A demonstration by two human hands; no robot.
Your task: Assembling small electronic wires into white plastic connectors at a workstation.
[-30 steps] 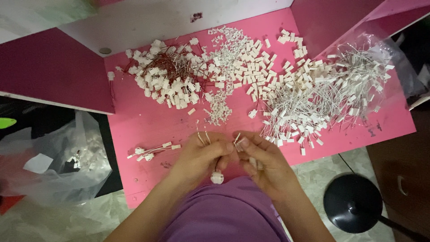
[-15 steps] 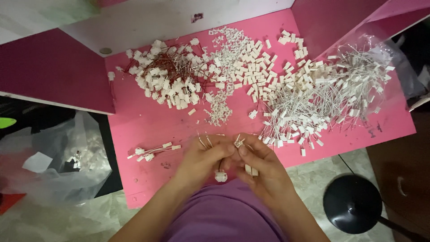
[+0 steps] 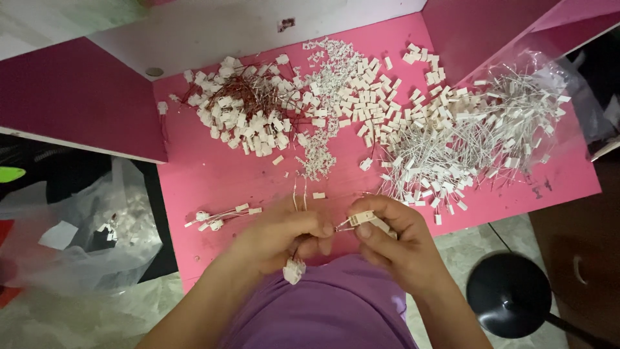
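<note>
The 2 hands are working close together over the pink table (image 3: 213, 181): the right hand (image 3: 394, 242) is pinching a white connector (image 3: 363, 218), the left hand (image 3: 281, 236) is gripping thin wires (image 3: 298, 194), beside a clear bag (image 3: 84, 239) on the floor

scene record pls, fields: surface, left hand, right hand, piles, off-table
surface: pink table, white panel at the back
left hand: pinches thin wires; a white connector hangs below it
right hand: grips a small white connector housing
piles: red-wired connectors left, loose white housings middle, white-wired pieces right, few finished pieces near the left hand
off-table: clear plastic bag left, black round stool right
</note>
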